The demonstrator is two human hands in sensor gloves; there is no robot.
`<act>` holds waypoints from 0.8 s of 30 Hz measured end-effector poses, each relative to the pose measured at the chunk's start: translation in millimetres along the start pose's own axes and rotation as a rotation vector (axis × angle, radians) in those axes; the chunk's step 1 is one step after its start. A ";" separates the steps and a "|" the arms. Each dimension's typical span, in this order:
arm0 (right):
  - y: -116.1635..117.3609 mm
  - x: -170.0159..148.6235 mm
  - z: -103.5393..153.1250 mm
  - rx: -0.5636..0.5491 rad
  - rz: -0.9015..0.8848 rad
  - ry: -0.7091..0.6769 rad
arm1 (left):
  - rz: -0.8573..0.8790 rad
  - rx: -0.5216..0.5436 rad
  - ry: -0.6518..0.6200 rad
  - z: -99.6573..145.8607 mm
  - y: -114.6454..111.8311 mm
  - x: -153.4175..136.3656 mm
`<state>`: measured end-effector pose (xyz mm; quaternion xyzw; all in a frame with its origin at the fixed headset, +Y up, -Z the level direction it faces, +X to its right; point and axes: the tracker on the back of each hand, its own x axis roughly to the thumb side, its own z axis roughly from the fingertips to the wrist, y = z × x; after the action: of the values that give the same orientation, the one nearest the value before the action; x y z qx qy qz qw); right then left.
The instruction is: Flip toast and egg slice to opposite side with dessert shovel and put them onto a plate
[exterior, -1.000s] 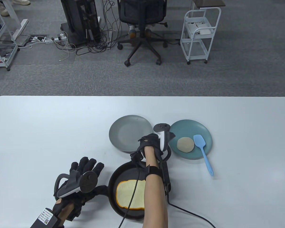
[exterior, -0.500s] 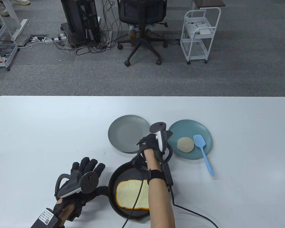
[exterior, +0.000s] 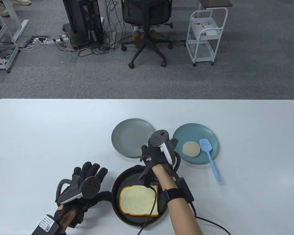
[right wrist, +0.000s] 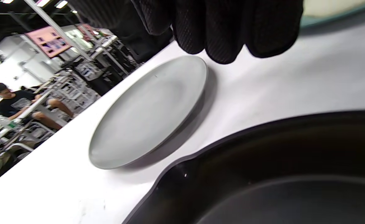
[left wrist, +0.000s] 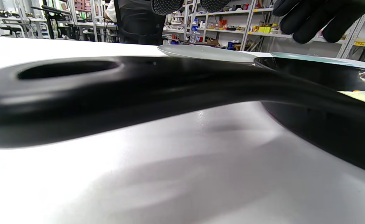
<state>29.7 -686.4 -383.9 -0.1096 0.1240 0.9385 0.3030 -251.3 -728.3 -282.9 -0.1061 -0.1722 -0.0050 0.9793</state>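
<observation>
A slice of toast (exterior: 137,199) lies flat in the black pan (exterior: 116,188) at the table's front edge. The round egg slice (exterior: 191,149) sits on the teal plate (exterior: 186,133), with the blue dessert shovel (exterior: 209,154) beside it, blade on the plate and handle on the table. My left hand (exterior: 89,172) hovers with straight fingers over the pan's handle (left wrist: 107,90), holding nothing. My right hand (exterior: 153,153) hangs between the two plates, just past the pan's far rim. Its fingers (right wrist: 229,28) are loosely curled and empty.
An empty grey plate (exterior: 133,137) stands left of the teal one, just behind the pan. A black cable from my right wrist trails over the pan and toast. Beyond the table's far edge are an office chair and a white cart.
My right hand has drawn back toward me from the grey plate and its forearm has swung right, uncovering the toast. The grey plate shifted slightly left. The left hand stayed put.
</observation>
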 end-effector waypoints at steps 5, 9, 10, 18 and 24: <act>-25.8 -13.8 34.7 -0.094 0.072 -0.093 | 0.003 0.006 0.000 -0.4 -0.2 -0.3; -47.0 -38.4 54.0 -0.172 0.133 -0.100 | -0.002 -0.003 0.002 -1.0 -0.8 0.1; -52.6 -46.8 57.6 -0.194 0.148 -0.091 | -0.004 -0.006 0.002 -1.0 -0.8 0.2; -84.7 -124.1 57.0 -0.275 0.273 0.099 | -0.013 -0.016 0.005 -0.8 -1.2 1.1; -90.4 -181.9 36.3 -0.291 0.293 0.284 | -0.011 -0.010 -0.001 -1.0 -1.5 1.9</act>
<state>222.9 -703.0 -313.5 -0.2638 0.0434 0.9555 0.1245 -249.2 -729.9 -282.9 -0.1103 -0.1733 -0.0112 0.9786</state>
